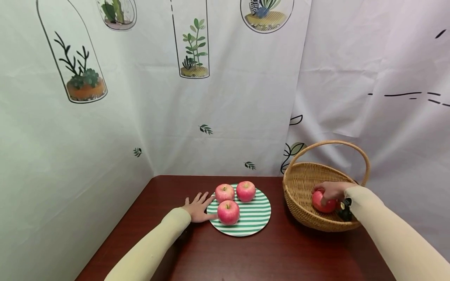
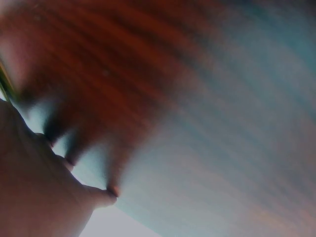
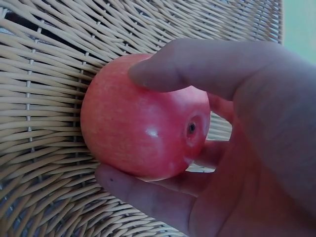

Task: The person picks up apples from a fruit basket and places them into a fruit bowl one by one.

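Note:
Inside a wicker basket (image 1: 299, 183) at the right, my right hand (image 1: 332, 191) grips a red apple (image 1: 321, 203). The right wrist view shows that apple (image 3: 143, 123) against the woven wicker, with the thumb over its top and fingers curled below. My left hand (image 1: 199, 208) lies with fingers spread at the left rim of a green-and-white striped round plate (image 1: 254, 218). Three apples sit on the plate: one at the front (image 1: 228, 213), one at the back left (image 1: 224, 193), one at the back right (image 1: 245, 191). The left wrist view is blurred around the left hand (image 2: 44, 187).
A dark reddish-brown table (image 1: 211, 253) bears the plate and basket. The basket's arched handle (image 1: 330, 142) rises over its opening. Behind the table hangs a pale curtain (image 1: 239, 105) printed with plants, and it also runs along the left and right sides.

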Motion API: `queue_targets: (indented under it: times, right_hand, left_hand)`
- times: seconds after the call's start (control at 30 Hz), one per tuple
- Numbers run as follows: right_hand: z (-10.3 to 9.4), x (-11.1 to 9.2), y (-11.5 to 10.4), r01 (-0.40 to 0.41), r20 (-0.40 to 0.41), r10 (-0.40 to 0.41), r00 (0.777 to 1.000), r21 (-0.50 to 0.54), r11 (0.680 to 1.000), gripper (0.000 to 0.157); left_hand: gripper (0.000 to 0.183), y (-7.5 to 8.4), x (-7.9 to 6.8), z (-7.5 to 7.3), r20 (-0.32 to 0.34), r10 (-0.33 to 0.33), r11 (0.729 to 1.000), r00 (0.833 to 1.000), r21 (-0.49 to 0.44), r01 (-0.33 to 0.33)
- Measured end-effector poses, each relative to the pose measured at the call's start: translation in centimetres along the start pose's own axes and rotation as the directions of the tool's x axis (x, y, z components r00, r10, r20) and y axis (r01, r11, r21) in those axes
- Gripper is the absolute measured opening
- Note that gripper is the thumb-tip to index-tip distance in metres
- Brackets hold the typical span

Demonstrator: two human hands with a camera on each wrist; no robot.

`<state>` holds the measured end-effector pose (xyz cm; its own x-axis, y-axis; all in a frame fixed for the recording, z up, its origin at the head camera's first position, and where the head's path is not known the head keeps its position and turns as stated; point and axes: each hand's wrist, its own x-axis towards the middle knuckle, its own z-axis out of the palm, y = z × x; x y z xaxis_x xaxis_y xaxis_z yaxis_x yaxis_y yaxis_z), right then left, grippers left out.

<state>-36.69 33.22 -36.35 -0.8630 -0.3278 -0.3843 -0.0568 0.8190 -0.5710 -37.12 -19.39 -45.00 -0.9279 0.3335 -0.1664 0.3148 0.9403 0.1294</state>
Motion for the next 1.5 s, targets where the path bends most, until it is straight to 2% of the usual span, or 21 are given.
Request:
queue_targets:
  times: [0.17, 0.33, 0.53, 0.67, 0.9, 1.1, 1.33, 1.5]
  right_hand:
    - [0.1, 0.0, 0.4, 0.013, -0.011, -0.012, 1.0, 0.032, 0.999, 0.054]
    - [0.3, -0.1, 0.5, 0.093, -0.043, -0.093, 0.995, 0.002, 0.996, 0.046]
    - [0.4, -0.1, 0.8, 0.128, -0.083, -0.131, 0.988, -0.033, 0.991, 0.037]
    - [0.2, -0.1, 0.9, 0.136, -0.116, -0.149, 0.982, -0.116, 0.984, 0.04]
    - [-0.5, -0.1, 0.9, 0.113, -0.16, -0.155, 0.975, -0.245, 0.963, 0.06]
    - [-0.8, -0.1, 0.5, 0.134, -0.185, -0.182, 0.966, -0.246, 0.96, 0.061]
    - [-1.0, -0.8, -0.3, 0.143, -0.209, -0.2, 0.957, -0.259, 0.955, 0.062]
    - [-1.0, -0.9, -0.5, 0.156, -0.216, -0.219, 0.952, -0.275, 0.949, 0.059]
  left_hand:
    - [0.097, -0.2, 0.1, 0.2, -0.003, 0.005, 1.0, 1.0, 0.005, -0.005]
    - [0.1, -0.6, 0.5, 0.9, -0.001, 0.006, 1.0, 1.0, -0.01, -0.006]
    - [0.102, -0.6, 0.6, 1.1, 0.003, -0.001, 1.0, 1.0, -0.012, 0.001]
    - [0.1, -0.4, 0.2, 0.7, -0.013, 0.005, 1.0, 1.0, -0.022, -0.005]
    - [0.101, -0.5, 0.4, 0.9, -0.013, 0.008, 1.0, 1.0, -0.019, -0.009]
    - [0.105, -1.2, 1.3, 1.6, -0.024, 0.004, 1.0, 1.0, -0.018, -0.005]
    - [0.1, -0.7, 0.8, 1.1, -0.025, 0.003, 1.0, 1.0, 0.0, -0.003]
    - [0.105, -1.4, 1.5, 1.8, -0.015, 0.013, 1.0, 1.0, -0.012, -0.013]
